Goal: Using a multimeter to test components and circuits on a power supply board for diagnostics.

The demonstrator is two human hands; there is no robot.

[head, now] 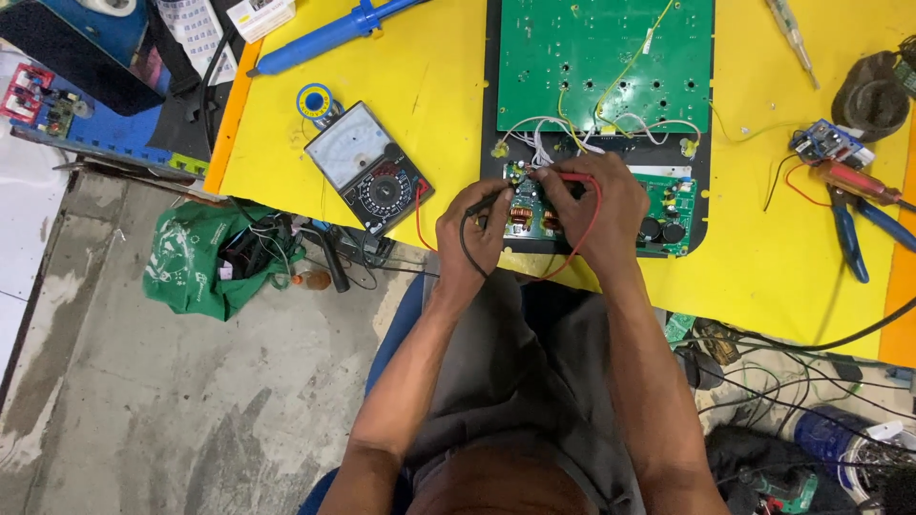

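My left hand [474, 229] grips a black test probe whose black lead loops down toward the table's edge. My right hand [593, 205] pinches a red test probe [558, 175], its tip touching the small green circuit board [673, 205] near the board's upper left corner. A red lead [590, 229] curls around my right hand. Both leads run to an analog multimeter [367, 167] lying at the left on the yellow table [429, 86]. A large green circuit board [606, 57] sits behind, joined by white and yellow wires.
A blue desoldering pump [329, 33] and a solder spool [315, 100] lie at the left rear. Blue-handled pliers [854, 224] and a small module [825, 143] rest at the right. A green bag [205, 257] and tangled cables lie on the concrete floor.
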